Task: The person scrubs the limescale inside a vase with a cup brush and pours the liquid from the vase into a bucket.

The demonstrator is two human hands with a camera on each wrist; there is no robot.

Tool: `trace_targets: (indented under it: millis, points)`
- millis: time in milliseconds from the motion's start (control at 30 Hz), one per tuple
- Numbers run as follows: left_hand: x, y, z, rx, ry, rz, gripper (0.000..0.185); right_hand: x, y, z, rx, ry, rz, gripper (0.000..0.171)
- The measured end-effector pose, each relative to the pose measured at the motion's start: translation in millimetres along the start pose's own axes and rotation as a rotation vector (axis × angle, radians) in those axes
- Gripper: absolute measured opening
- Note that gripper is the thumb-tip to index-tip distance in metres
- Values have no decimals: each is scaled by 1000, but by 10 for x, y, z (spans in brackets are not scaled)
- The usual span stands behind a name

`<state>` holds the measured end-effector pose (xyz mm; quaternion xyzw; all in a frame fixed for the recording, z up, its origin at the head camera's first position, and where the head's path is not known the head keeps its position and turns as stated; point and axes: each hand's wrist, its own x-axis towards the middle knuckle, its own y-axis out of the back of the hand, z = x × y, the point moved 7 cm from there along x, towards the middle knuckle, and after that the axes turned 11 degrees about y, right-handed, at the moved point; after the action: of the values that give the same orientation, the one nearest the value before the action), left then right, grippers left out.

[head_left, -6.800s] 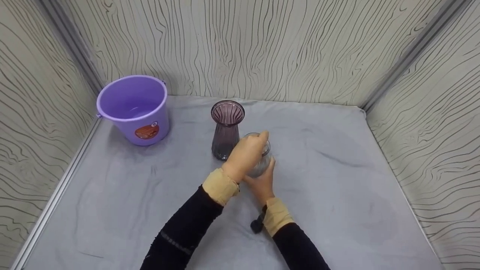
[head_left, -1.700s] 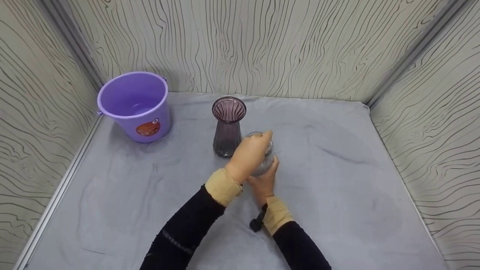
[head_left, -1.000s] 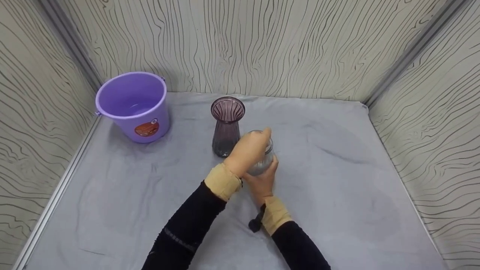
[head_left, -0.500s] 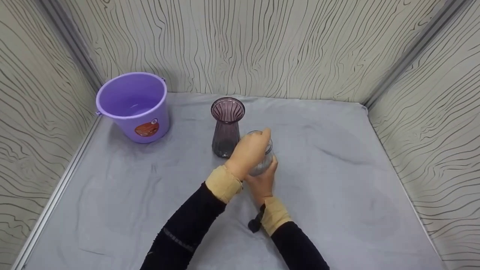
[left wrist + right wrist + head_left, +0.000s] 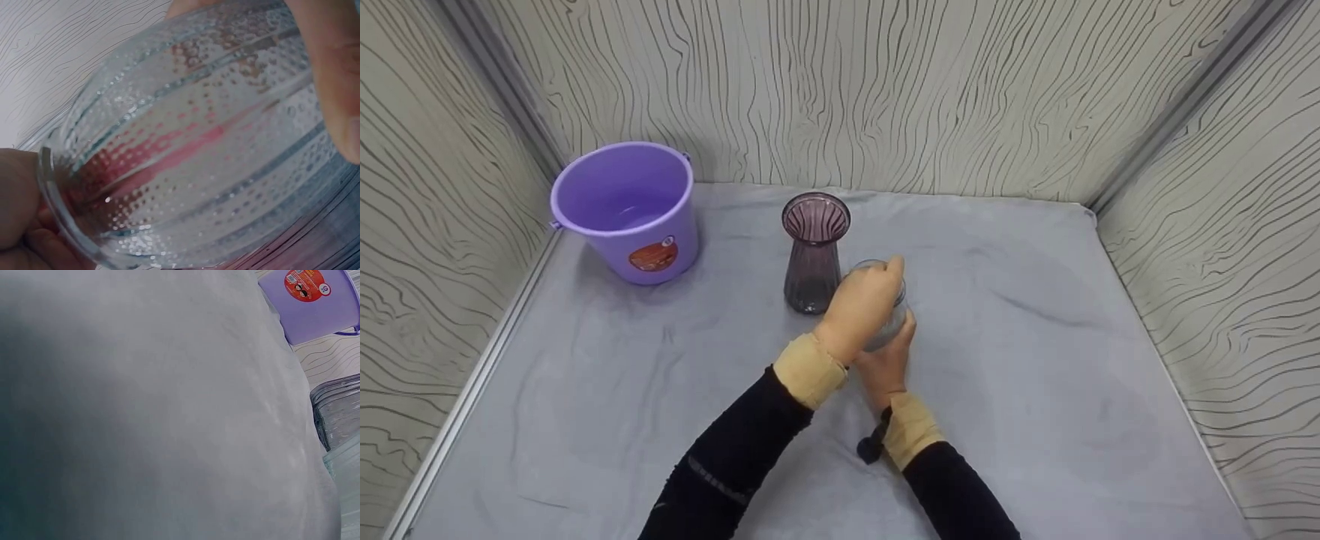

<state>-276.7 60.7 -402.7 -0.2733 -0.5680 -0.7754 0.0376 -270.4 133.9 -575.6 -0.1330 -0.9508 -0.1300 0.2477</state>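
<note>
A clear ribbed glass jar point(image 5: 247, 169) with dotted texture stands between both hands in the head view, largely covered by them. My right hand point(image 5: 887, 367) grips its lower body; its thumb point(image 5: 337, 84) shows against the glass in the left wrist view. Over the mouth is my left hand point(image 5: 861, 306), its fingers curled at the rim point(image 5: 48, 191). Blurred through the glass, a long pink thing point(image 5: 216, 135) runs inward from those fingers; its kind is unclear. Just left of the jar stands a purple glass vase point(image 5: 814, 262), upright.
A purple bucket point(image 5: 652, 232) with a red label stands at the back left. Grey cloth point(image 5: 1020, 390) covers the table. Wood-patterned panels point(image 5: 885, 90) rise on three sides. A black device point(image 5: 870, 450) hangs at the right wrist.
Both hands stay at the jar throughout, with only slight shifts of the left hand over the mouth. The vase and bucket keep their places.
</note>
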Motion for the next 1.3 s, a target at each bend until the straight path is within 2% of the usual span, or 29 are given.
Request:
trace_targets:
  millis: [67, 200, 367, 567, 800, 900, 1133, 1233, 1300]
  points:
    - [5, -2, 2, 6, 2, -12, 14, 6, 2, -6, -6, 21, 5, 111]
    - [22, -9, -16, -20, 20, -90, 19, 17, -4, -24, -13, 79, 6, 111]
    - [24, -11, -53, -84, 29, -151, 25, 19, -12, -14, -5, 34, -10, 113]
    - [26, -4, -72, -138, -2, -103, 10, 37, -6, 0, 2, 7, -21, 114]
    - [2, -14, -83, -173, -3, -83, 11, 20, -10, 3, -16, 6, -23, 114]
    - [-16, -1, -74, -146, 7, -55, 9, 21, -8, -7, -14, 13, -25, 113]
    - [-35, 27, 1, 3, 13, 52, 11, 25, 19, 5, -20, 22, -17, 110]
    - [-29, 30, 7, 7, 36, 50, 8, 25, 16, 9, -15, 24, -21, 110]
    - [-17, 21, -1, -9, 57, 9, 8, 20, 9, 10, -6, 14, -22, 111]
